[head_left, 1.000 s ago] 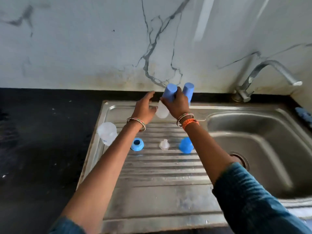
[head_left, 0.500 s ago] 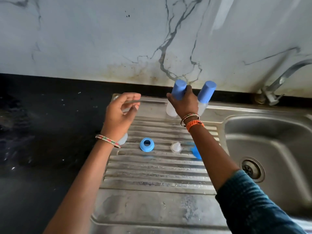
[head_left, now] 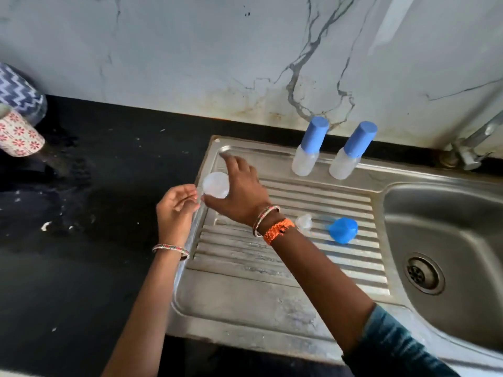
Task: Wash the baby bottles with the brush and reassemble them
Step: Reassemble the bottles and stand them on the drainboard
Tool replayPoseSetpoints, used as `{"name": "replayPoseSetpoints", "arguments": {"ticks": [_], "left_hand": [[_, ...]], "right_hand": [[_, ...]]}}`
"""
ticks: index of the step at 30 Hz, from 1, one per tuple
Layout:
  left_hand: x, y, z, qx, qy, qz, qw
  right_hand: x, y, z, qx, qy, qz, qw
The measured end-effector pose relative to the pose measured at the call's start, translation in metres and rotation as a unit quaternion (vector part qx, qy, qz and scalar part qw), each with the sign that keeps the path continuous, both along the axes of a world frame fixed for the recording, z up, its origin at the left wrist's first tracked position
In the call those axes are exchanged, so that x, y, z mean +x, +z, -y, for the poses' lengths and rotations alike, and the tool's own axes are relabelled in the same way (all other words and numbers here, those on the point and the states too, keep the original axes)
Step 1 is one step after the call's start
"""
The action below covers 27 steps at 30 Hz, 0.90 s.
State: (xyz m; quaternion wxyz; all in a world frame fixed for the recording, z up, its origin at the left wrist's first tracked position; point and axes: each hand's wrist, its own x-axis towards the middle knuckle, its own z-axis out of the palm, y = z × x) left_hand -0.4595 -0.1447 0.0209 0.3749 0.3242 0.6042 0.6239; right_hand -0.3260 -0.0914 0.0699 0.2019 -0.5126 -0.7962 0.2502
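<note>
Two clear baby bottles with blue caps, one (head_left: 309,148) to the left of the other (head_left: 351,151), stand upright at the back of the steel drainboard (head_left: 272,295), with no hand on them. A third clear bottle (head_left: 216,185), uncapped, sits at the drainboard's left edge. My right hand (head_left: 239,191) reaches across and grips it, thumb below and fingers over it. My left hand (head_left: 177,210) hovers just left of that bottle, its fingers loosely curled and holding nothing. A clear teat (head_left: 303,221) and a blue cap (head_left: 343,229) lie on the ribbed part, right of my right wrist.
The sink basin (head_left: 449,213) with its drain (head_left: 423,273) is on the right, and a tap (head_left: 473,148) sits at the back right. Black counter (head_left: 81,240) extends to the left. Two patterned containers, one red-flowered (head_left: 19,137) and one zigzag (head_left: 16,96), stand at the far left.
My right hand let go of the two capped bottles, which now stand at the back, and moved left onto the uncapped bottle. My left hand dropped down beside it. The view shifted left.
</note>
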Motion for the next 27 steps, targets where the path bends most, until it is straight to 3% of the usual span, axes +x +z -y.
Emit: {"name": "replayPoseSetpoints", "arguments": {"ticks": [4,7,9,12,14,16,17,18,19,20,21,22,24,25,27], "left_hand": [[0.007,0.0,0.0,-0.007,-0.013,-0.013,1.0],[0.012,-0.003,0.002,-0.013,-0.061,-0.081,0.995],[0.024,-0.002,0.004,-0.009,-0.121,-0.135,0.983],[0.062,0.009,0.005,0.021,-0.221,-0.178,0.959],[0.097,0.015,0.006,0.05,-0.286,-0.203,0.935],[0.131,0.017,0.011,0.063,-0.348,-0.224,0.908],[0.144,0.017,0.015,0.068,-0.376,-0.234,0.894],[0.159,0.016,0.021,0.071,-0.4,-0.242,0.881],[0.169,0.014,0.024,0.071,-0.417,-0.248,0.871],[0.176,0.012,0.027,0.069,-0.432,-0.253,0.863],[0.185,0.01,0.032,0.067,-0.442,-0.259,0.856],[0.191,0.01,0.033,0.068,-0.445,-0.262,0.853],[0.2,0.007,0.035,0.064,-0.459,-0.259,0.848],[0.204,0.006,0.036,0.059,-0.463,-0.254,0.847],[0.212,0.009,0.036,0.052,-0.465,-0.253,0.847]], "right_hand": [[-0.007,-0.002,-0.011,-0.007,0.046,0.057,0.997],[0.029,0.028,-0.001,0.001,-0.055,-0.065,0.996],[0.077,0.061,0.012,-0.067,-0.134,-0.211,0.966],[0.164,0.095,0.043,-0.204,-0.17,-0.467,0.843],[0.221,0.099,0.066,-0.22,-0.185,-0.588,0.756],[0.27,0.075,0.082,-0.205,-0.26,-0.669,0.666],[0.289,0.057,0.088,-0.18,-0.35,-0.634,0.666],[0.31,0.035,0.096,-0.154,-0.475,-0.511,0.7],[0.324,0.019,0.102,-0.137,-0.585,-0.331,0.727],[0.338,0.006,0.111,-0.116,-0.665,-0.188,0.714],[0.35,0.004,0.121,-0.088,-0.698,-0.154,0.693],[0.36,0.008,0.122,-0.061,-0.69,-0.174,0.7],[0.377,0.027,0.126,-0.093,-0.567,-0.317,0.755],[0.379,0.038,0.13,-0.127,-0.499,-0.43,0.742],[0.379,0.029,0.138,-0.186,-0.465,-0.421,0.756]]}}
